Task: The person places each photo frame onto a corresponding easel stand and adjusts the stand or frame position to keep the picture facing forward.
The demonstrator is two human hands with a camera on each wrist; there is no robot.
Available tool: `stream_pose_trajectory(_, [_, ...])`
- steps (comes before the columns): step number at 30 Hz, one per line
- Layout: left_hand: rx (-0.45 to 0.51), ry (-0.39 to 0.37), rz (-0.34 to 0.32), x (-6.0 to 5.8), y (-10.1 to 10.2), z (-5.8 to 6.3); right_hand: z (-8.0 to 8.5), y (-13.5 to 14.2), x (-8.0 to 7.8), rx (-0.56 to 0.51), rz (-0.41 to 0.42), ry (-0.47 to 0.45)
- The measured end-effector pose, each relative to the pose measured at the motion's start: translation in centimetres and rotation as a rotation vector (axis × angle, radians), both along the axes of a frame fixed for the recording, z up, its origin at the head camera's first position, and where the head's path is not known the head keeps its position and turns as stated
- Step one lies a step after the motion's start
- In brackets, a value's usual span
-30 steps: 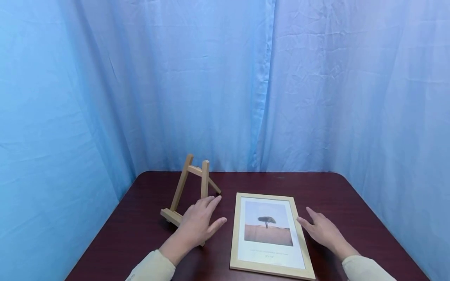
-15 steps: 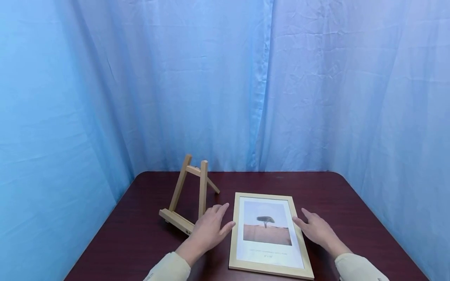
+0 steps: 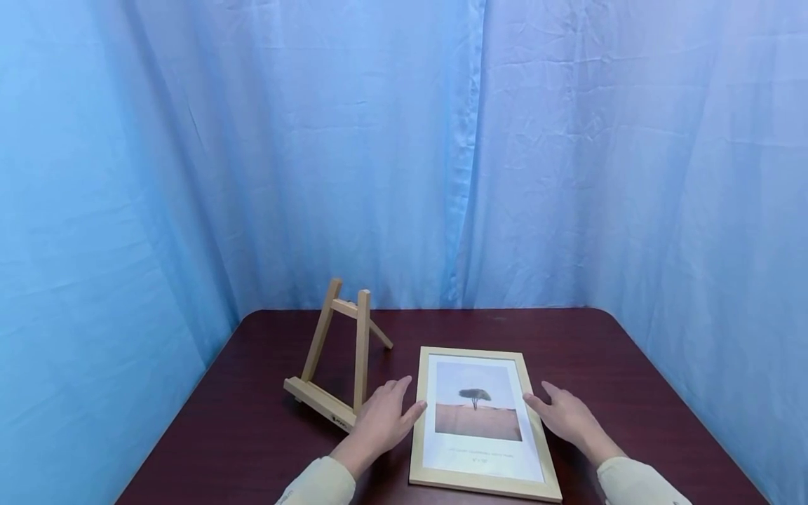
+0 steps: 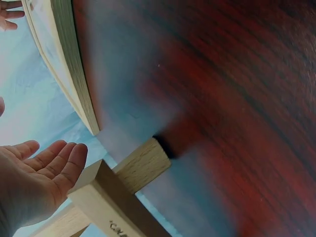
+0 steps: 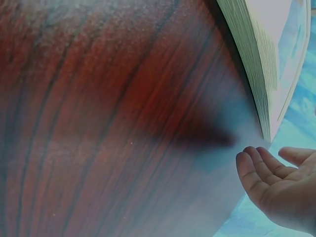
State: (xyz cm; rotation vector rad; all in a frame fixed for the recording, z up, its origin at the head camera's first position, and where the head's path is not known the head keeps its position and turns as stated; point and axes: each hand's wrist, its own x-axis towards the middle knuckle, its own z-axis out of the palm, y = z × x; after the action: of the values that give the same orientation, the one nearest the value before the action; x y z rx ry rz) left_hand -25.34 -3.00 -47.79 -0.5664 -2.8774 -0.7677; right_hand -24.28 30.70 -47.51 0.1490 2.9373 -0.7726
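A picture frame [image 3: 478, 479] with a pale wood border lies flat on the dark red table, showing a print of a single tree. My left hand [image 3: 384, 419] is at its left side, fingers extended and thumb tip right at the border. On the other side my right hand [image 3: 568, 417] has its thumb over the right border and its fingers stretched just outside it. Left of the frame stands a small wooden easel [image 3: 362, 344]; the left hand overlaps the end of its ledge in the head view. In the left wrist view the left fingers [image 4: 64, 165] are loosely bent beside the easel.
The table [image 3: 208, 449] has a wood grain and rounded far corners. Blue curtains [image 3: 353, 154] hang behind it and along both sides. The easel's rear leg [image 3: 381, 335] reaches back toward the picture frame's far left corner.
My left hand has moved right, from in front of the easel to the picture frame's left border. The right hand has come slightly left, its thumb now over the right border.
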Motion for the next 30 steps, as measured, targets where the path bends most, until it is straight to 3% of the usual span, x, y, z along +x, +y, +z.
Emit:
stream_pose_trajectory(11, [0.048,-0.096,0.064,-0.5,0.3,-0.9,-0.4,0.1,0.1,0.006,0.003,-0.018])
stream_pose_trajectory(22, [0.094,-0.11,0.067,-0.7,1.2,-1.6,-0.6,0.3,0.5,0.029,-0.005,-0.008])
stream_pose_trajectory(30, [0.091,-0.11,0.108,-0.7,1.9,-2.3,-1.0,0.3,0.9,0.043,0.013,0.014])
